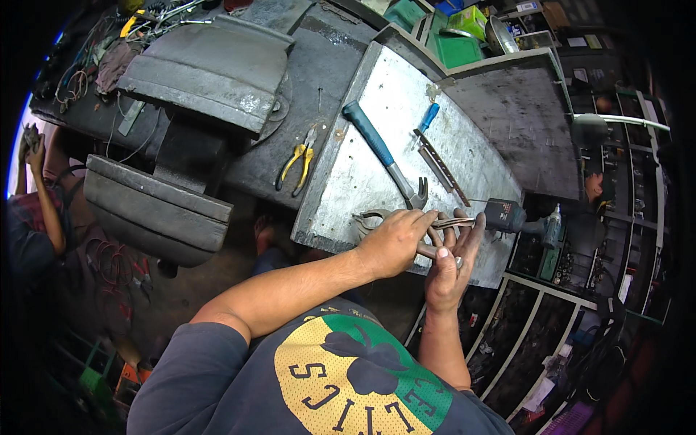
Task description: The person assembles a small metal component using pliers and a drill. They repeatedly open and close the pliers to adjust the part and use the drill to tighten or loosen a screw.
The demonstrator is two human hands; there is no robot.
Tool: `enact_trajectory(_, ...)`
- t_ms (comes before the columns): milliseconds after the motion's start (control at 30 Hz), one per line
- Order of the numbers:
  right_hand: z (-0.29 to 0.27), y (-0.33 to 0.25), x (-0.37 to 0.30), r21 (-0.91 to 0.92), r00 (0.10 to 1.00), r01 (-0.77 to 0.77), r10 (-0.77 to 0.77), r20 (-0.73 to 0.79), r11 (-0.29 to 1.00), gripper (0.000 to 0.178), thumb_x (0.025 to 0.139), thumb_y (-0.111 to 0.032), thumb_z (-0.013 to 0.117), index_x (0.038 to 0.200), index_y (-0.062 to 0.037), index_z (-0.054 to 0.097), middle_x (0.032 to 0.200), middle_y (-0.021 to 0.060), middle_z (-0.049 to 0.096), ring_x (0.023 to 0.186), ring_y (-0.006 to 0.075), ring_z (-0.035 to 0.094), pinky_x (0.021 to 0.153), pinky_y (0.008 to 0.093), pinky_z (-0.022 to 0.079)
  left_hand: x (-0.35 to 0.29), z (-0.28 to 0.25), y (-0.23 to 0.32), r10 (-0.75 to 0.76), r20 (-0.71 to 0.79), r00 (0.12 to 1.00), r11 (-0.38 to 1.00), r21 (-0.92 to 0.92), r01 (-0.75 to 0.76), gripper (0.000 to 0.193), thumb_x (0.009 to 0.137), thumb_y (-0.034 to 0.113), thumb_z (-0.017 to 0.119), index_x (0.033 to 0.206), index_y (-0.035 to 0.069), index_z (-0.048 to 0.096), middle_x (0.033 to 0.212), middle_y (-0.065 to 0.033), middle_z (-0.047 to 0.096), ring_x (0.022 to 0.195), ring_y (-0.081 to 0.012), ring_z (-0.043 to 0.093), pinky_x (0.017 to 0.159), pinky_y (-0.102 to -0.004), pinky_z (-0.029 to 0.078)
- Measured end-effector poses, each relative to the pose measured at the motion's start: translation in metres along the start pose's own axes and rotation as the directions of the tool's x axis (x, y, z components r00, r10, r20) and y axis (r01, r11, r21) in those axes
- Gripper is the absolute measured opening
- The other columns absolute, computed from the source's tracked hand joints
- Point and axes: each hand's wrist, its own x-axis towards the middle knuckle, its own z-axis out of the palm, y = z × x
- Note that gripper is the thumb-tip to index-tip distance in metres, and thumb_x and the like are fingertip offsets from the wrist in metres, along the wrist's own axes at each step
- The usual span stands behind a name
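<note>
My left hand [395,239] is closed around the handles of grey metal snips [368,217] at the near edge of a bare metal sheet [362,174]. My right hand [451,264] holds a small metal strip [453,222] at the jaws, fingers curled under it. A claw hammer with a teal handle [380,148] lies on the sheet just beyond my hands. Further back lie a blue-handled screwdriver [428,117] and a slotted metal bar [441,168].
Yellow-handled pliers [297,165] rest on the dark workbench [319,80] left of the sheet. A large grey bench vise [196,109] stands at the left. A power drill [518,217] lies to the right. Another person [36,196] sits at far left. Green crates [457,43] stand behind.
</note>
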Motion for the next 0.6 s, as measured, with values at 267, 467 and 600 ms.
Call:
enact_trajectory(267,-0.006,-0.003,0.0,0.006,0.999,0.035,-0.034,-0.04,0.999,0.102,0.089,-0.03,0.064,0.169,0.0013,0.009,0.158,0.0277,0.035,0.142,0.0413,0.047,0.117,0.0528,0.043,0.004,0.0,0.011,0.038,-0.015,0.999,0.998,0.051,-0.038,0.068,0.083,0.004,0.07,0.146,-0.01,0.049,0.121,-0.0236,0.063,0.113,-0.04,0.062,0.101,-0.0473,0.05)
enact_trajectory(467,-0.004,-0.004,-0.006,0.019,0.997,0.042,-0.041,-0.06,0.999,0.097,0.093,-0.026,0.064,0.169,0.001,0.01,0.152,0.025,0.04,0.136,0.0387,0.052,0.114,0.0506,0.045,0.002,0.0,0.012,0.024,-0.016,1.0,0.998,0.058,-0.023,0.067,0.081,0.005,0.072,0.144,-0.008,0.051,0.119,-0.0215,0.063,0.113,-0.0397,0.062,0.101,-0.0482,0.05)
enact_trajectory(600,-0.004,-0.008,-0.007,-0.074,0.998,0.042,-0.045,-0.034,0.996,0.096,0.096,-0.019,0.063,0.169,0.0024,0.004,0.15,0.0228,0.04,0.132,0.0327,0.051,0.115,0.0453,0.041,0.004,0.0,0.01,-0.029,-0.031,0.999,0.999,0.012,0.029,0.057,0.079,0.013,0.076,0.131,-0.003,0.059,0.112,-0.0182,0.065,0.109,-0.0398,0.064,0.098,-0.0495,0.05)
